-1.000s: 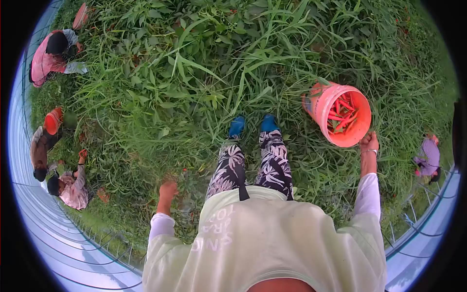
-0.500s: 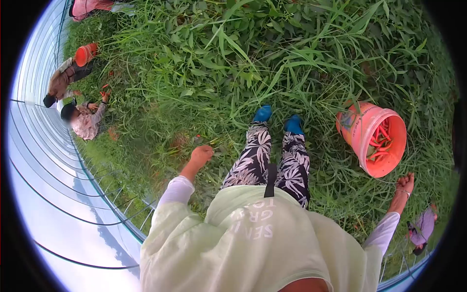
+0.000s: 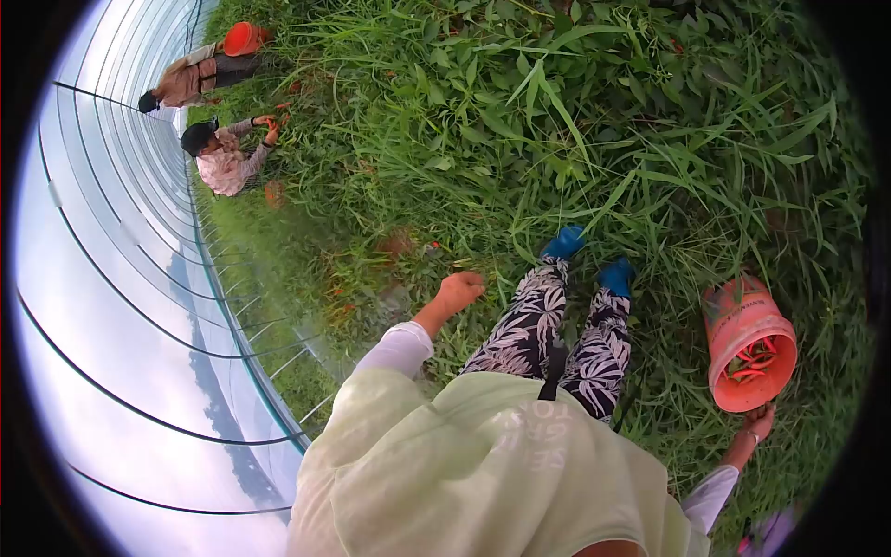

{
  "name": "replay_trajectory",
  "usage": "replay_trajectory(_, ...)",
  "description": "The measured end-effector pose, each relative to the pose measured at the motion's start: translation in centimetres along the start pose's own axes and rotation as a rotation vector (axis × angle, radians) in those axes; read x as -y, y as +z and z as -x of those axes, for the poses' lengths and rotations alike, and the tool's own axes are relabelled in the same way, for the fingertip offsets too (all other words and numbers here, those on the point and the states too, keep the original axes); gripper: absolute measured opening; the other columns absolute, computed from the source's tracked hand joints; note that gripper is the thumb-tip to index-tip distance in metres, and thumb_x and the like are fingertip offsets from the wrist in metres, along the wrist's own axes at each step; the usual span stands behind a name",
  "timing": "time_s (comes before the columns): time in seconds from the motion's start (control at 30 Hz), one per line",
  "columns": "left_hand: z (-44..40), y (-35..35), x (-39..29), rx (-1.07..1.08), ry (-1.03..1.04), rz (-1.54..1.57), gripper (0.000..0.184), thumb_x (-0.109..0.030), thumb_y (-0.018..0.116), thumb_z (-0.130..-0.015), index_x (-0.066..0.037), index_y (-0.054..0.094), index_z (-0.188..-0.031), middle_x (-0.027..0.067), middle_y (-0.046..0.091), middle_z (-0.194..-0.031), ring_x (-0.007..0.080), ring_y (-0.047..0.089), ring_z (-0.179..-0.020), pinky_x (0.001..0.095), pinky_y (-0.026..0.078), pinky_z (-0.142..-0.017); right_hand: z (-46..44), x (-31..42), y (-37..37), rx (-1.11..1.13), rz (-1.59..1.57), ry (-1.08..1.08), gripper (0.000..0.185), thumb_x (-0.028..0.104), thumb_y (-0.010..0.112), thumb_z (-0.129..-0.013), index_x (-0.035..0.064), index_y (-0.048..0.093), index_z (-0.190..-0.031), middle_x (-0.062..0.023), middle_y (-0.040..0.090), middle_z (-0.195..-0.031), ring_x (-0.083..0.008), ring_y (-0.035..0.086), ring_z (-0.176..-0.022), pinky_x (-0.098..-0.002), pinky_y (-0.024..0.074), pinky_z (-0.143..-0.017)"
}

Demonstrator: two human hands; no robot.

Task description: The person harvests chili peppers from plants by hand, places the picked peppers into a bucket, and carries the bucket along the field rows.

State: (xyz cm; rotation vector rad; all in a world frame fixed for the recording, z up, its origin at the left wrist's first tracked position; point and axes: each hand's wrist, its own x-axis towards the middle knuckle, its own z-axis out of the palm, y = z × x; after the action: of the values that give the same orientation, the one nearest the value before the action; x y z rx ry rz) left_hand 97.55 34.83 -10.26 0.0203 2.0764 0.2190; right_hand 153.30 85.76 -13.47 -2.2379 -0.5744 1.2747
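My left hand (image 3: pixel 458 291) hangs in front of my left hip, over the low plants, with its fingers curled in. What it may hold is hidden. On the other side, my right hand (image 3: pixel 759 423) is closed at the near rim of an orange-red bucket (image 3: pixel 747 316). The bucket's mouth tilts toward me, and several red chili peppers (image 3: pixel 752 360) lie inside. Whether the fingers grip the rim itself or a handle there, I cannot tell. My feet in blue footwear (image 3: pixel 563 243) are among the grass and leafy plants (image 3: pixel 483 130).
At the upper left a person (image 3: pixel 223 158) crouches with both hands in the plants. Behind, another person (image 3: pixel 190 82) is beside a red bucket (image 3: pixel 244 39). A curved tunnel cover with ribs (image 3: pixel 121 278) runs along the left. A purple garment (image 3: pixel 772 531) shows at the lower right.
My view has swung, so the scene sits farther right and lower. My right hand, earlier seen beside the bucket's rim, now meets it. The bucket is slightly nearer me.
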Motion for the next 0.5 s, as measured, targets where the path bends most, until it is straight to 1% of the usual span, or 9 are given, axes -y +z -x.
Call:
replay_trajectory(0.1, -0.3, 0.9, -0.1, 0.041, -0.044, 0.078, 0.035, -0.017, 0.062, -0.077, 0.001, 0.059, -0.107, 0.0123, 0.065, -0.092, 0.0159, 0.062, -0.073, 0.0271, 0.051, -0.071, -2.0, -4.7, 4.6, 0.088, -0.090, 0.050, 0.022, 0.026, 0.050, -0.091, 0.0051, 0.057, -0.089, 0.0033, 0.044, -0.059, -0.0085, 0.039, -0.049, -0.0223, 0.0353, -0.046)
replay_trajectory(0.13, 0.0, 0.8, -0.7, 0.047, -0.088, 0.142, 0.036, -0.017, 0.062, -0.077, 0.001, 0.059, -0.107, 0.0121, 0.065, -0.093, 0.0164, 0.062, -0.073, 0.0275, 0.050, -0.071, -4.7, -6.8, 3.9, 0.176, -0.007, 0.017, 0.021, 0.026, 0.051, -0.090, 0.0054, 0.058, -0.091, 0.0016, 0.052, -0.069, -0.0084, 0.047, -0.056, -0.0208, 0.0403, -0.049)
replay_trajectory(0.17, -0.2, 1.0, -1.2, 0.066, -0.128, 0.204, 0.036, -0.017, 0.062, -0.077, 0.002, 0.059, -0.107, 0.0118, 0.064, -0.094, 0.0169, 0.062, -0.074, 0.0280, 0.050, -0.072, -6.9, -8.5, 3.3, 0.152, -0.060, 0.005, 0.019, 0.024, 0.053, -0.089, 0.0063, 0.059, -0.093, 0.0001, 0.055, -0.073, -0.0076, 0.051, -0.060, -0.0196, 0.0419, -0.050)
replay_trajectory(0.23, -0.8, 1.5, -0.6, 0.099, -0.087, 0.296, 0.036, -0.016, 0.063, -0.076, 0.003, 0.058, -0.107, 0.0112, 0.064, -0.093, 0.0175, 0.062, -0.074, 0.0285, 0.049, -0.072, -5.7, -8.4, 2.8, 0.017, -0.051, 0.004, 0.019, 0.024, 0.052, -0.090, 0.0071, 0.058, -0.094, 0.0002, 0.056, -0.072, -0.0095, 0.053, -0.062, -0.0205, 0.0443, -0.051)
replay_trajectory(0.27, -1.1, 1.6, -0.5, 0.115, -0.095, 0.308, 0.037, -0.016, 0.063, -0.076, 0.003, 0.058, -0.107, 0.0109, 0.063, -0.092, 0.0174, 0.061, -0.074, 0.0284, 0.049, -0.072, -4.9, -7.1, 1.4, 0.151, 0.061, 0.055, 0.021, 0.026, 0.051, -0.090, 0.0071, 0.058, -0.096, 0.0002, 0.057, -0.073, -0.0109, 0.056, -0.064, -0.0213, 0.0440, -0.050)
replay_trajectory(0.3, -1.4, 2.0, -0.7, 0.116, -0.110, 0.324, 0.037, -0.015, 0.063, -0.076, 0.004, 0.058, -0.107, 0.0106, 0.063, -0.091, 0.0173, 0.061, -0.074, 0.0283, 0.049, -0.071, -3.0, -5.8, 2.0, 0.080, 0.054, 0.063, 0.021, 0.026, 0.051, -0.090, 0.0074, 0.058, -0.097, 0.0002, 0.056, -0.072, -0.0113, 0.058, -0.067, -0.0193, 0.0404, -0.048)
replay_trajectory(0.4, -2.5, 2.9, -0.9, 0.140, -0.132, 0.262, 0.036, -0.014, 0.062, -0.076, 0.004, 0.058, -0.107, 0.0109, 0.063, -0.090, 0.0169, 0.060, -0.074, 0.0283, 0.049, -0.071, -1.8, -4.6, 2.7, 0.031, 0.045, -0.011, 0.021, 0.027, 0.048, -0.090, 0.0117, 0.058, -0.101, 0.0018, 0.058, -0.072, -0.0127, 0.060, -0.068, -0.0221, 0.0381, -0.052)
replay_trajectory(0.47, -2.6, 3.0, -1.5, 0.137, -0.118, 0.274, 0.036, -0.014, 0.062, -0.076, 0.004, 0.057, -0.108, 0.0108, 0.063, -0.090, 0.0171, 0.060, -0.074, 0.0284, 0.049, -0.071, 0.6, -2.9, 3.0, 0.130, 0.301, 0.023, 0.029, 0.027, 0.047, -0.090, 0.0144, 0.053, -0.116, 0.0008, 0.062, -0.089, -0.0136, 0.060, -0.086, -0.0280, 0.0400, -0.066)
replay_trajectory(0.5, -2.6, 3.2, -1.9, 0.131, -0.105, 0.289, 0.036, -0.013, 0.061, -0.076, 0.004, 0.057, -0.108, 0.0107, 0.063, -0.090, 0.0172, 0.060, -0.074, 0.0285, 0.048, -0.071, 0.5, -3.1, 3.1, 0.128, 0.306, 0.022, 0.029, 0.027, 0.047, -0.090, 0.0144, 0.053, -0.116, 0.0008, 0.062, -0.089, -0.0136, 0.060, -0.086, -0.0280, 0.0400, -0.066)
